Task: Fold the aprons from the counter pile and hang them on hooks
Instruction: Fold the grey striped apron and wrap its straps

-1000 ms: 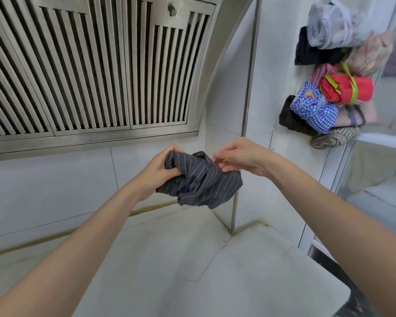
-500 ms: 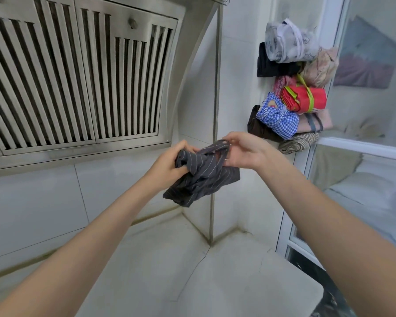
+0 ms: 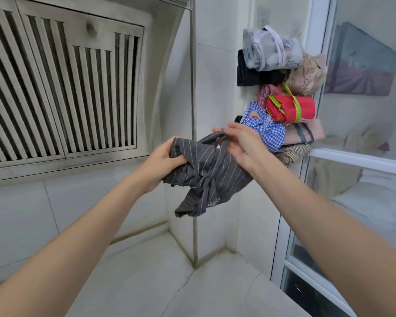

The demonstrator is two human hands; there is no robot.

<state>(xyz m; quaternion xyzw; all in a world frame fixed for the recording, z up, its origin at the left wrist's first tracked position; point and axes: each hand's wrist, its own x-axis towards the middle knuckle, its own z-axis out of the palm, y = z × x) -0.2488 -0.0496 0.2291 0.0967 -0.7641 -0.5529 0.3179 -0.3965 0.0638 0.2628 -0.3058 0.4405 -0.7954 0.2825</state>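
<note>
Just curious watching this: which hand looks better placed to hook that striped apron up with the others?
Probably the right hand: it holds the striped apron strap, nearest the hung bundles.

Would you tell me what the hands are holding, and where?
Left hand grips the folded grey striped apron at its left end; right hand pinches its strap loop on top.

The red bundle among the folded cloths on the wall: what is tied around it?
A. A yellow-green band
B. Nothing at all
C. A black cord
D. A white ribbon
A: the red bundle has a yellow-green band wrapped across it, just above the blue checked bundle.
</note>
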